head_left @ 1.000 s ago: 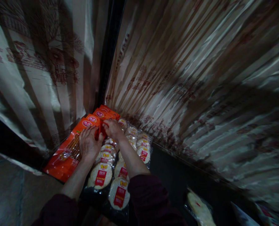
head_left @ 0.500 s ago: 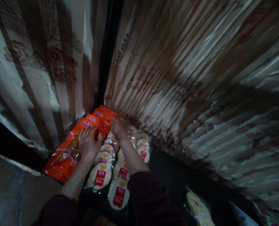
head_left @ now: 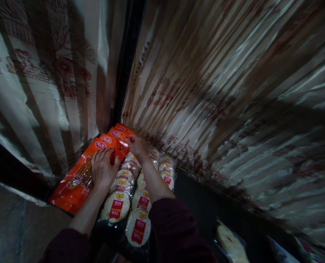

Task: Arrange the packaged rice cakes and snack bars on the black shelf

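Orange snack packets (head_left: 69, 195) lie overlapped in a row at the shelf's left corner, with brown sticks showing through a clear window in the front one. My left hand (head_left: 104, 168) rests on this front packet, fingers stretched and thumb apart. Beyond it, my right hand (head_left: 138, 147) has its fingers bent at the edge of a packet (head_left: 120, 134) farther back, pinching it. Rows of clear-wrapped round rice crackers (head_left: 115, 206) with red labels stand below and between my forearms. The right forearm hides part of them.
A black shelf surface (head_left: 195, 197) extends to the right, holding another wrapped pale cracker pack (head_left: 230, 243) and partly visible packets (head_left: 281, 250). Creased printed sheeting (head_left: 206, 98) hangs behind and on the left. A dark upright post (head_left: 128, 54) stands at the corner.
My right hand stays at the back orange packets, its fingers shifted very slightly. The left hand keeps its place on the front packet. Otherwise the scene is almost unchanged.
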Motion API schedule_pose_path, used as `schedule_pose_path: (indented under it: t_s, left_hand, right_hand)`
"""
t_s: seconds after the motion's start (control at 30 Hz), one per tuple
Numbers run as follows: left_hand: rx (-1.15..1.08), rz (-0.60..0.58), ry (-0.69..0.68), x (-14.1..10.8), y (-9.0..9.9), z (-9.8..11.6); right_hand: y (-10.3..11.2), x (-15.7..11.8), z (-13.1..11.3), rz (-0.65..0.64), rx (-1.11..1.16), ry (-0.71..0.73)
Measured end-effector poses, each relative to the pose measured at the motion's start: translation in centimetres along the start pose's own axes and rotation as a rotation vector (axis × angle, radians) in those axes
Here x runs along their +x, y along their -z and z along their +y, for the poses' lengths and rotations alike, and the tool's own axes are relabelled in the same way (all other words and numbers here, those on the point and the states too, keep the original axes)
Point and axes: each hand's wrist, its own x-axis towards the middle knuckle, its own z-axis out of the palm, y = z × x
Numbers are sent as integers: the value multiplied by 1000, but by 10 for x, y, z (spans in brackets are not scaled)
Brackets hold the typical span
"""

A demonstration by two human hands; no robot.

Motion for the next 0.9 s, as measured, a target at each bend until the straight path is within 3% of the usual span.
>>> schedule_pose_path:
  t_s: [0.2,0.47,0.73,0.9]
  left_hand:
    - [7,-13,-3,0,-1,0]
    - [49,-69,-53,0,-2,-5]
    - [8,-32,-23,1,-1,-3]
    - [10,-45,-23,1,-1,-3]
  right_hand:
    - [3,1,2,-112,-55,27]
    - [-13,0,7,-32,-24,-12]
    - [-7,5,14,20,-122,108]
    - [-15,9,17,36,-69,29]
